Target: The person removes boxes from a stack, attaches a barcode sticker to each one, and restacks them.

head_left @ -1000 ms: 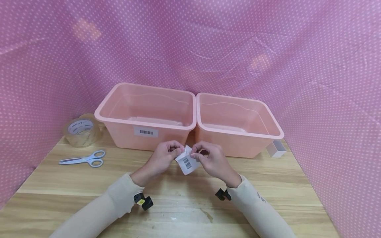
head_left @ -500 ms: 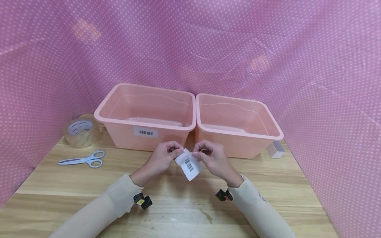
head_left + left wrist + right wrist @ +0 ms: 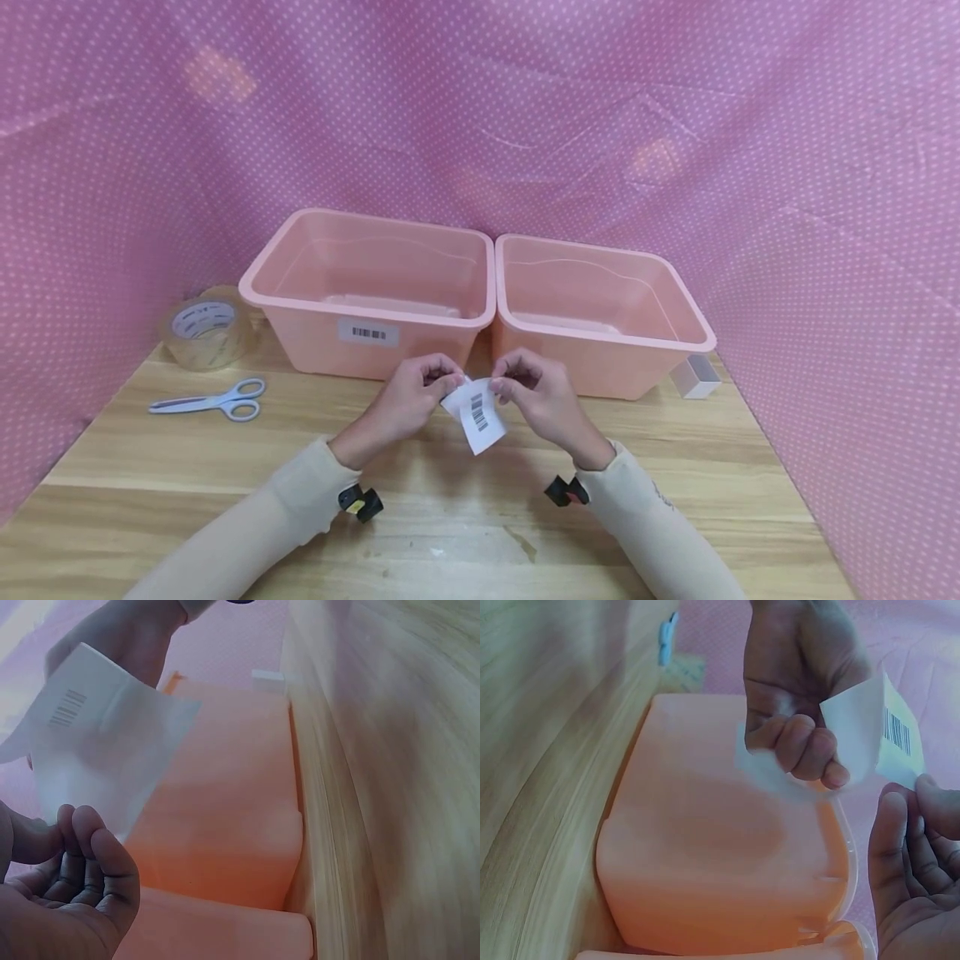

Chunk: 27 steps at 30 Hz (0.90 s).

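Observation:
In the head view, a white barcode label (image 3: 482, 423) hangs between both hands, in front of the bins. My right hand (image 3: 546, 404) pinches its upper corner between thumb and index finger. My left hand (image 3: 412, 398) pinches a white backing sheet (image 3: 453, 403), partly hidden behind the label. Seen from the right wrist, the label (image 3: 901, 739) bends away from the pale sheet (image 3: 776, 774) under the left fingers. The left wrist view shows the sheet's blank translucent face (image 3: 112, 765) with the left thumb and fingertips at its lower edge. Where label and backing still join is hidden.
Two pink plastic bins (image 3: 367, 310) (image 3: 600, 337) stand side by side behind the hands. The left bin bears a barcode label (image 3: 368, 333). A tape roll (image 3: 206, 337) and blue scissors (image 3: 213, 404) lie on the left, a small white box (image 3: 697, 377) on the right.
My right hand has shifted slightly right and the label's barcode side has swung down and right, standing further off the backing. My left hand has stayed nearly still.

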Each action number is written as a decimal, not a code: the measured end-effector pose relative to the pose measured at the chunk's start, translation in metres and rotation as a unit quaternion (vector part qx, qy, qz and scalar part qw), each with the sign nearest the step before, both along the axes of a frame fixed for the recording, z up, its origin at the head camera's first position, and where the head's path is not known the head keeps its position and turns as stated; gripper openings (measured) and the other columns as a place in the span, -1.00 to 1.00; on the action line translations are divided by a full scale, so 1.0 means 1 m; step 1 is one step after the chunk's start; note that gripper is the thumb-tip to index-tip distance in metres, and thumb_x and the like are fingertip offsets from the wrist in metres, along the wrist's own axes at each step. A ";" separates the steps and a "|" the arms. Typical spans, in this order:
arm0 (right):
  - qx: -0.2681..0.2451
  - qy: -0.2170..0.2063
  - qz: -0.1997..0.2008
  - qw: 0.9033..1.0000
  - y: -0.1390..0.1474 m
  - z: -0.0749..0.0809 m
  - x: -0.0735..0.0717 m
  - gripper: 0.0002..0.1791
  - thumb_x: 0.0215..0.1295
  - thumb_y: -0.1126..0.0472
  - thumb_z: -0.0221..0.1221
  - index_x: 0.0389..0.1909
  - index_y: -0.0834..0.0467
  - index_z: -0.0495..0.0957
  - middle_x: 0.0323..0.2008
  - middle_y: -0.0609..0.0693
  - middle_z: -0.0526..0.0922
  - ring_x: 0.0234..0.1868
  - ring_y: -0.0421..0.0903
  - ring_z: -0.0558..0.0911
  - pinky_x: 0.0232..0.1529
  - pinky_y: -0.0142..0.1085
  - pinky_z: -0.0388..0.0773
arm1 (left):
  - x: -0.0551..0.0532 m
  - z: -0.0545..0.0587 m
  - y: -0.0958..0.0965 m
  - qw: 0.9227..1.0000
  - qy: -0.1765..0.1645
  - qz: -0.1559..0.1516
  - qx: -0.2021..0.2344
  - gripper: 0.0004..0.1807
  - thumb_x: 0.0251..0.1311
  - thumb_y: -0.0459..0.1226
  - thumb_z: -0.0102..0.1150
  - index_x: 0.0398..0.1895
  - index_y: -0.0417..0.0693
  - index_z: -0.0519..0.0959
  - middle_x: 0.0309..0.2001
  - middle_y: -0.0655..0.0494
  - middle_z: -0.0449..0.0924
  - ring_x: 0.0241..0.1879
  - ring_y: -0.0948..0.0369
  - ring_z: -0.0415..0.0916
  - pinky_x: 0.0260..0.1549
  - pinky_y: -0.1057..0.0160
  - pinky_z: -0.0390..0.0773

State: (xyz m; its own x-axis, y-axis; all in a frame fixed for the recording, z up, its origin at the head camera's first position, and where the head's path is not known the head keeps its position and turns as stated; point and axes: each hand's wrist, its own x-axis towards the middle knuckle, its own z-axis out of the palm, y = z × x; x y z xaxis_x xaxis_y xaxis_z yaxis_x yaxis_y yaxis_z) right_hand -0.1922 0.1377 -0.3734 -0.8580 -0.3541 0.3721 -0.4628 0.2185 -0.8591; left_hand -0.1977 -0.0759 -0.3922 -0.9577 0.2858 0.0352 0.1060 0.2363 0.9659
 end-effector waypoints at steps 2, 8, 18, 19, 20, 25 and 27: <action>-0.006 -0.003 0.002 1.000 0.000 0.000 0.000 -0.94 0.26 0.51 0.26 -0.31 0.39 0.56 -0.41 0.27 0.65 -0.47 -0.17 0.62 -0.42 -0.38 0.67 | 0.000 0.000 0.000 1.000 0.003 0.002 -0.004 -0.89 0.41 -0.39 0.12 -0.18 -0.18 0.65 -0.19 -0.07 0.71 -0.28 0.18 0.61 -0.33 0.33 0.63; -0.019 -0.007 0.006 1.000 0.001 0.001 0.000 -0.94 0.27 0.52 0.24 -0.32 0.40 0.53 -0.43 0.28 0.62 -0.48 -0.25 0.61 -0.44 -0.38 0.66 | 0.001 -0.004 -0.001 1.000 0.012 0.014 -0.019 -0.89 0.40 -0.38 0.13 -0.21 -0.14 0.66 -0.19 -0.05 0.71 -0.26 0.18 0.58 -0.32 0.31 0.60; -0.050 -0.006 0.011 0.999 0.006 0.003 -0.003 -0.78 0.37 0.33 0.25 -0.27 0.45 0.48 -0.41 0.27 0.57 -0.47 -0.14 0.60 -0.45 -0.35 0.66 | 0.002 -0.002 -0.004 0.998 0.056 0.010 -0.031 -0.93 0.38 -0.32 0.19 -0.20 -0.06 0.66 -0.19 -0.01 0.72 -0.28 0.17 0.59 -0.40 0.32 0.60; -0.052 -0.006 0.011 0.999 0.007 0.003 -0.004 -0.76 0.38 0.31 0.25 -0.26 0.45 0.47 -0.41 0.27 0.57 -0.47 -0.14 0.60 -0.45 -0.34 0.67 | 0.002 -0.001 -0.004 0.998 0.056 0.009 -0.035 -0.93 0.39 -0.32 0.19 -0.20 -0.05 0.66 -0.19 0.00 0.72 -0.28 0.17 0.58 -0.39 0.33 0.61; -0.054 -0.005 0.011 0.998 0.008 0.003 -0.004 -0.74 0.39 0.29 0.25 -0.26 0.46 0.47 -0.40 0.27 0.57 -0.47 -0.14 0.60 -0.45 -0.33 0.67 | 0.002 -0.001 -0.004 0.997 0.058 0.008 -0.041 -0.93 0.39 -0.32 0.19 -0.20 -0.05 0.66 -0.19 0.01 0.72 -0.28 0.18 0.58 -0.38 0.33 0.60; -0.060 -0.002 0.004 0.998 0.011 0.006 -0.004 -0.75 0.40 0.31 0.23 -0.25 0.47 0.46 -0.40 0.23 0.57 -0.47 -0.18 0.60 -0.45 -0.31 0.69 | 0.002 -0.002 -0.004 0.995 0.070 0.010 -0.067 -0.93 0.40 -0.29 0.19 -0.22 -0.01 0.67 -0.21 0.06 0.73 -0.27 0.20 0.57 -0.30 0.34 0.61; -0.065 -0.001 0.000 0.998 0.011 0.007 -0.004 -0.81 0.38 0.37 0.22 -0.25 0.46 0.46 -0.40 0.16 0.59 -0.46 -0.20 0.60 -0.45 -0.30 0.69 | 0.001 -0.004 -0.004 0.995 0.075 0.009 -0.068 -0.92 0.40 -0.29 0.19 -0.23 -0.02 0.67 -0.22 0.06 0.73 -0.27 0.20 0.57 -0.28 0.32 0.63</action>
